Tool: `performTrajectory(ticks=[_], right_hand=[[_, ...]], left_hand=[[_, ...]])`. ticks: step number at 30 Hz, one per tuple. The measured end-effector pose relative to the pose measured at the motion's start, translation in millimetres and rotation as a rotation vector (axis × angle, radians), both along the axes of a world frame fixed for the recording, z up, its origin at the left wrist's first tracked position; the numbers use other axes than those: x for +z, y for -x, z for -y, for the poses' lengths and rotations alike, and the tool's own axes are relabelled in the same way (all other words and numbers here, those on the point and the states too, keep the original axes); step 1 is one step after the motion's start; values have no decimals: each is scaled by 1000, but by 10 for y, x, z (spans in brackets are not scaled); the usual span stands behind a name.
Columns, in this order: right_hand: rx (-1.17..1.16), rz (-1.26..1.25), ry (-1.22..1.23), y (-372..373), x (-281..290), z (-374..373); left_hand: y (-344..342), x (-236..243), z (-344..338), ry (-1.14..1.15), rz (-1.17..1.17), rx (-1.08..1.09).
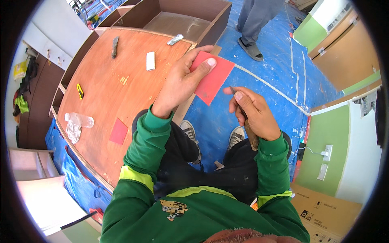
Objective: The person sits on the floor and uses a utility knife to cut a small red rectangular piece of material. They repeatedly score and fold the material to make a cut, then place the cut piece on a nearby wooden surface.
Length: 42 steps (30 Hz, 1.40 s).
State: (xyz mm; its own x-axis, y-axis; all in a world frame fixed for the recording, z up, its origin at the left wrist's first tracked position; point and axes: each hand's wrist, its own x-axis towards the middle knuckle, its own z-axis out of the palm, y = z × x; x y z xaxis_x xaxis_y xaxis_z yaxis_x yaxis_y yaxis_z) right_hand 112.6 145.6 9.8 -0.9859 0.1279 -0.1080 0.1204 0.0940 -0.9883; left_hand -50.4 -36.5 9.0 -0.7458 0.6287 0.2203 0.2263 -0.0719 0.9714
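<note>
The head view looks down from close above left hand [178, 81] and right hand [257, 111], its rim apparently stretched.

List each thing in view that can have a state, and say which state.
Red rectangular sheet: held by left hand
Brown-handled dark tool: gripped in right hand
Second red sheet: lying on reddish wooden panel
Clear plastic bottle: capped
White plug: inserted in wall socket
Yellow utility knife: lying down, blade unclear
</note>
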Motion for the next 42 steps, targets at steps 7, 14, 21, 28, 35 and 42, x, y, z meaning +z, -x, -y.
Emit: performTrajectory(ticks=[7, 14, 21, 28, 35, 42], right_hand=[[86, 42, 64, 5, -51, 88], [83, 38, 37, 31, -49, 125], [65, 52, -12, 27, -55, 135], [33, 134, -104, 132, -94, 229], [-277, 25, 150, 144, -221, 185], [-163, -253, 305, 367, -257, 491]], left_hand=[[-32, 36, 27, 24, 37, -71], [41, -58, 37, 31, -49, -46], [14, -1, 10, 96, -42, -81], [12, 46, 115, 53, 68, -171], [89, -107, 37, 15, -263, -24], [-228, 234, 405, -135, -269, 251]])
